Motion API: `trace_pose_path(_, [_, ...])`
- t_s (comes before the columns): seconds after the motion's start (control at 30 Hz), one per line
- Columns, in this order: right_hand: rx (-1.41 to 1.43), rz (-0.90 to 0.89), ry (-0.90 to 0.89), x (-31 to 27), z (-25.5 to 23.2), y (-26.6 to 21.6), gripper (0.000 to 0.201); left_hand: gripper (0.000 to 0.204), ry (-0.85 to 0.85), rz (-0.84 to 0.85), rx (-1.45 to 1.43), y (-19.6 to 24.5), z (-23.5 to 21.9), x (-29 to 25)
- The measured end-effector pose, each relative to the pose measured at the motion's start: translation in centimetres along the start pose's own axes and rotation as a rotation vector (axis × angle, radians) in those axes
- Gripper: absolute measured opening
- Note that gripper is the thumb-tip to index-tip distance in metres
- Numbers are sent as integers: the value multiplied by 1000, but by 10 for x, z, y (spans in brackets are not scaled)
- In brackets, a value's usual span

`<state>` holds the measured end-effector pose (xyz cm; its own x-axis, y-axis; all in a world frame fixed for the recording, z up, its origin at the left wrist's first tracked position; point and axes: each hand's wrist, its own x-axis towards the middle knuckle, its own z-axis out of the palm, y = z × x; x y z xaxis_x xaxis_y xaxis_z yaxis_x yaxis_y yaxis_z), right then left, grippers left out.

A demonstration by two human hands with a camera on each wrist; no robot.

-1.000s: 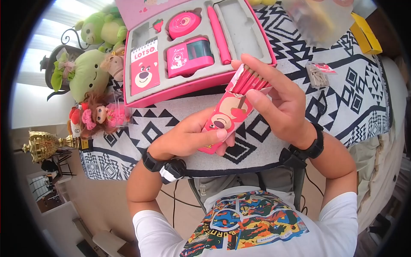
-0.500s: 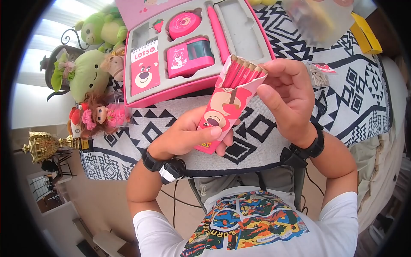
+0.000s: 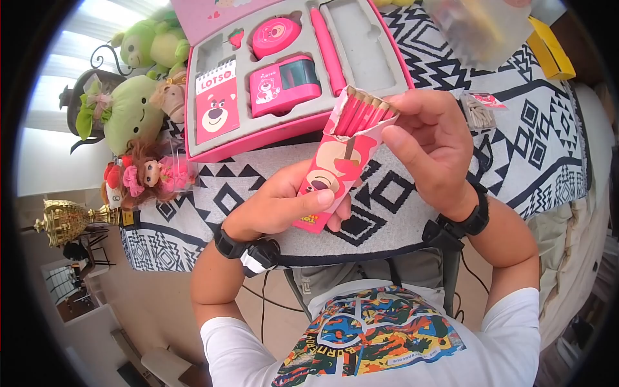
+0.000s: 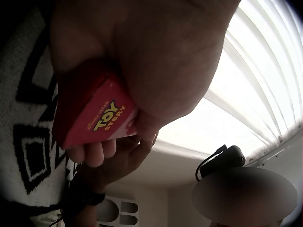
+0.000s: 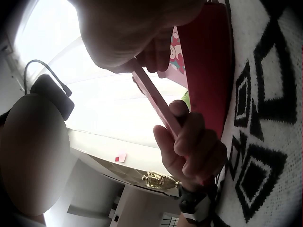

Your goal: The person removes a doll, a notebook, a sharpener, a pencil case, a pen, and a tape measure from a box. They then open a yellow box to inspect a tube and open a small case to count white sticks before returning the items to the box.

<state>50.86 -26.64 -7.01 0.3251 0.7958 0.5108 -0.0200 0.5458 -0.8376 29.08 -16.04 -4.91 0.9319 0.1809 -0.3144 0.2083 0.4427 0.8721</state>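
In the head view, my left hand [image 3: 284, 200] grips the lower part of a slim pink pencil box [image 3: 342, 155] printed with a bear, thumb across its front. Several pink pencils [image 3: 365, 115] show their pale ends at the torn open top. My right hand [image 3: 432, 145] holds the box's upper right corner between thumb and forefinger, the other fingers bent behind. The left wrist view shows the box's bottom end [image 4: 97, 116] with "Toy Story" lettering in my palm. Seen from the right wrist, the box's narrow side [image 5: 158, 101] runs between both hands.
Behind stands an open pink gift box [image 3: 225, 149] holding a notepad [image 3: 217, 106], a sharpener [image 3: 284, 87], a round case [image 3: 276, 35] and a pink pen-like stick [image 3: 327, 55]. Plush toys [image 3: 135, 109] and a doll [image 3: 155, 173] sit left. A small packet [image 3: 480, 113] and yellow box [image 3: 550, 51] lie right.
My right fingers have moved from over the pencil ends to the box's upper right corner, uncovering the open top. The box has shifted slightly left, still in my left hand.
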Motion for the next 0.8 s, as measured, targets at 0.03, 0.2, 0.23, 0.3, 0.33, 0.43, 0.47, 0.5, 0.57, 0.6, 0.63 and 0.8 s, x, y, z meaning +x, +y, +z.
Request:
trace_pose_path(0.03, [39, 0, 19, 0, 2, 0, 30, 49, 10, 0, 0, 0, 0, 0])
trace_pose_path(0.2, [21, 19, 27, 3, -1, -6, 21, 41, -2, 1, 25, -3, -2, 1])
trace_pose_path(0.23, [-12, 24, 17, 3, -4, -7, 19, 38, -3, -16, 35, -2, -2, 0])
trace_pose_path(0.3, [-46, 60, 20, 4, -6, -10, 18, 37, 5, -20, 34, -3, 0, 1])
trace_pose_path(0.33, [-80, 94, 21, 4, -7, -10, 17, 36, 13, -22, 33, -3, 0, 1])
trace_pose_path(0.43, [37, 87, 68, 4, -5, -4, 16, 36, 39, -25, 85, 0, 4, 1])
trace_pose_path(0.47, [37, 87, 68, 4, -5, -6, 16, 36, 38, -26, 85, 0, 4, 1])
trace_pose_path(0.5, [6, 99, 82, 4, -5, -8, 16, 37, 43, -37, 110, 0, 3, 1])
trace_pose_path(0.57, [-26, 111, 96, 4, -6, -10, 16, 38, 48, -49, 136, 0, 3, 2])
trace_pose_path(0.6, [-80, 74, 122, 5, -9, -10, 16, 37, 56, 57, 108, -1, 4, 3])
trace_pose_path(0.63, [-133, 36, 146, 6, -11, -9, 16, 36, 65, 163, 79, -2, 4, 4])
trace_pose_path(0.8, [125, -58, 261, 14, -15, -6, 15, 32, 296, 522, 57, -20, -17, 7])
